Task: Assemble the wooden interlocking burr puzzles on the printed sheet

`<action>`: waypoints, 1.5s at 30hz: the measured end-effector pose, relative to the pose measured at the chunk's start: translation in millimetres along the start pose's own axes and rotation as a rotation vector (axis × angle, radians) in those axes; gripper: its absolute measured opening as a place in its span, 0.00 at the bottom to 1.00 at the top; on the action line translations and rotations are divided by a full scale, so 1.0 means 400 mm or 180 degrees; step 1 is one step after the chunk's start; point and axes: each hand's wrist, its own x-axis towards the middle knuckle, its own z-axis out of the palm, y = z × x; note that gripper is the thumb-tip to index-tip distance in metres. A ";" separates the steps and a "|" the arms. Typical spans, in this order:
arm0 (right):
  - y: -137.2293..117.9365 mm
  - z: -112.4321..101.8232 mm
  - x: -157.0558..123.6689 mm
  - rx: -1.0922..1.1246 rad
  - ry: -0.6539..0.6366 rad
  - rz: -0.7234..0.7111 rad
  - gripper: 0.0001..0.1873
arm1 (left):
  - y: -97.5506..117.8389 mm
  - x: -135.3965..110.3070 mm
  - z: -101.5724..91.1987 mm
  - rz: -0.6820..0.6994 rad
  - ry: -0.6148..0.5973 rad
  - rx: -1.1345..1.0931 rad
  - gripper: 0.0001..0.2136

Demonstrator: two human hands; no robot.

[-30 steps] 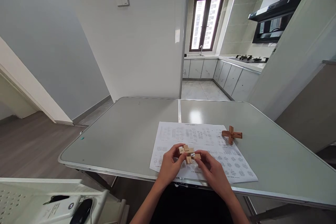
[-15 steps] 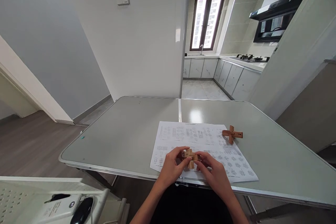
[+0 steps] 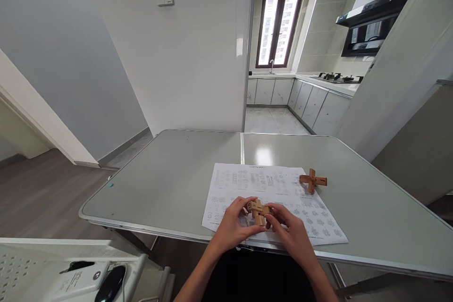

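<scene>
Over the printed sheet (image 3: 269, 193), left hand (image 3: 231, 224) and right hand (image 3: 292, 231) clasp a pale interlocked wooden puzzle (image 3: 259, 210).

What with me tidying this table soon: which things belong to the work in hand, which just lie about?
In hand: light wooden puzzle, held by left hand and right hand; diagram sheet beneath, probably.
Lying about: darker wooden cross; mouse; white device.
</scene>
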 end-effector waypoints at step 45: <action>-0.016 -0.011 0.004 0.0258 -0.0460 0.0215 0.22 | -0.009 -0.005 0.001 0.0060 -0.0425 -0.0361 0.35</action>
